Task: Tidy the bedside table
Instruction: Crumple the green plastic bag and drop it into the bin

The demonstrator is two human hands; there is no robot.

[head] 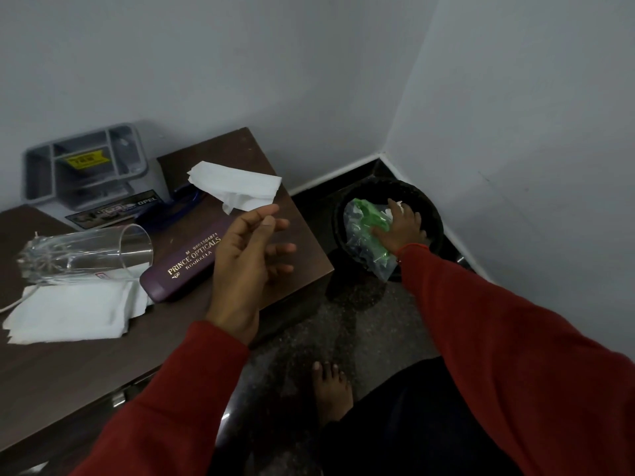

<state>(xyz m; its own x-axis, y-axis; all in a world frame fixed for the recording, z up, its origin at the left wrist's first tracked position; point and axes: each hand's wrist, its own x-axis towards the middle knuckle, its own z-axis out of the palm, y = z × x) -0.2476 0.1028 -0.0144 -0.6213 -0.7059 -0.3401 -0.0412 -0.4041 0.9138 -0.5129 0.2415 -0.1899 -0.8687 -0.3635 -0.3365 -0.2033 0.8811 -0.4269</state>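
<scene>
My left hand (pixel 251 259) hovers over the right end of the dark wooden bedside table (pixel 86 372), thumb and forefinger pinching a corner of a white tissue (pixel 237 187) lifted off the top. My right hand (pixel 402 228) reaches down into a black round bin (pixel 434 214) on the floor, fingers spread over a green plastic wrapper (pixel 366 231) inside it. A bit of white paper (pixel 390 211) shows by the fingertips. A clear glass (pixel 86 252) lies on its side on the table. Beside it are a purple spectacles case (pixel 185 262) and a stack of white tissues (pixel 72 310).
A grey plastic organiser (pixel 86 163) stands at the back against the wall, with a blue object (pixel 185 204) next to it. A white cable (pixel 13 304) runs off the table's left edge. The bin sits in the room's corner. My bare foot (pixel 331 389) is on the dark floor.
</scene>
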